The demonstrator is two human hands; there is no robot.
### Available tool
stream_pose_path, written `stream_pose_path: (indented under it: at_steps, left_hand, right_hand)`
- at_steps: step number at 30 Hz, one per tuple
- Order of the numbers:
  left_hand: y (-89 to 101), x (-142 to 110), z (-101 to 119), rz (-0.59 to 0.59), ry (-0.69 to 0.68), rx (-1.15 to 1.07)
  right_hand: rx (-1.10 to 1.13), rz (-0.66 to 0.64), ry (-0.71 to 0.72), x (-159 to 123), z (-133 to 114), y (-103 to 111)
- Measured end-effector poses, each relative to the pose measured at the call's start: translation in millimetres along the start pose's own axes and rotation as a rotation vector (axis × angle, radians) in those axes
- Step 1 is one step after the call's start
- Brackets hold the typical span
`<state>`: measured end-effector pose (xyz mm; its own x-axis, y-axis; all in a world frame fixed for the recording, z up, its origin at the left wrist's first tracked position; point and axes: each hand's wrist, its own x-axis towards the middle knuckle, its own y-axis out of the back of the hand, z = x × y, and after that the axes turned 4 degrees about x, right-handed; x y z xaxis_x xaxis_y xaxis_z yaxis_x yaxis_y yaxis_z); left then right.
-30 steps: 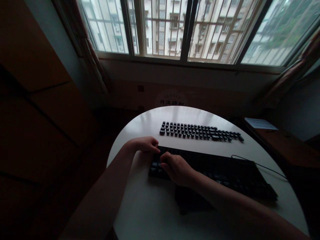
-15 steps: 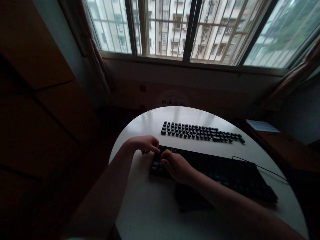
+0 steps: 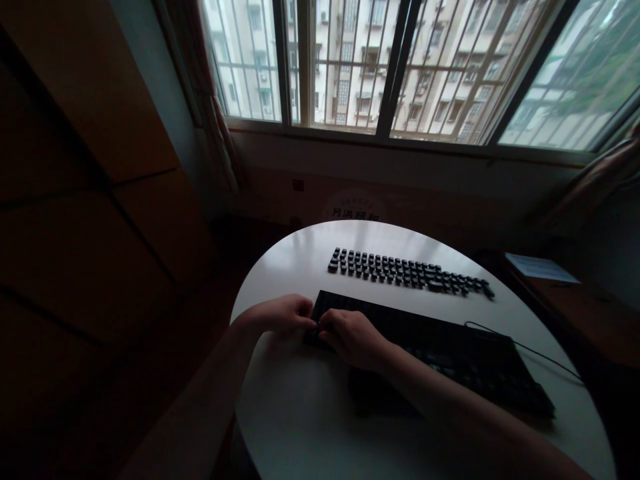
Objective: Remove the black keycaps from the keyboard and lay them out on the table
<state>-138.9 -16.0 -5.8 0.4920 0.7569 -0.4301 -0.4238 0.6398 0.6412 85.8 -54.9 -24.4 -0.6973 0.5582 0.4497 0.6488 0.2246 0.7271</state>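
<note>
A black keyboard (image 3: 450, 333) lies on the white round table, and part of it is hidden by my right hand and forearm. My left hand (image 3: 291, 313) is at the keyboard's left end, fingers curled, thumb pointing at the right fingertips. Over the same end, my right hand (image 3: 353, 337) has its fingers bent together in a pinch. The fingertips of both hands meet around a small dark spot. What they hold there is too dark and small to make out. Loose black keycaps (image 3: 395, 270) stand in rows behind the keyboard.
The round white table (image 3: 285, 407) carries everything here. A thin cable (image 3: 540, 357) runs from the keyboard over the table's right edge. Beneath my right forearm sits a dark shape (image 3: 375, 393) I cannot make out. On a side surface at right rests a pale sheet (image 3: 543, 268).
My left hand has come nearer along the keyboard's left end, and its thumb now meets my right fingertips. A thin wire seen above my right hand no longer shows. The view has shifted slightly.
</note>
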Motion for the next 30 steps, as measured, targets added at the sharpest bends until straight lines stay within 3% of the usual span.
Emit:
stream_pose_path:
  at_steps: [4,12,17,30]
  left_hand:
    - [1.8,1,-3,-0.005,-0.003,-0.037]
    - [-4.6,-4,-3,0.083,-0.034,-0.152]
    - [-5.2,-8,3,0.13,-0.183,-0.106]
    - [-8.1,-18,17,0.29,-0.297,0.09]
  right_hand:
    - [0.013,0.019,0.011,-1,1,-2]
    - [0.111,0.099,-0.099,1,8,-5]
    - [0.112,0.108,-0.027,-2,8,-6]
    - [0.079,0.151,-0.012,-4,7,-6]
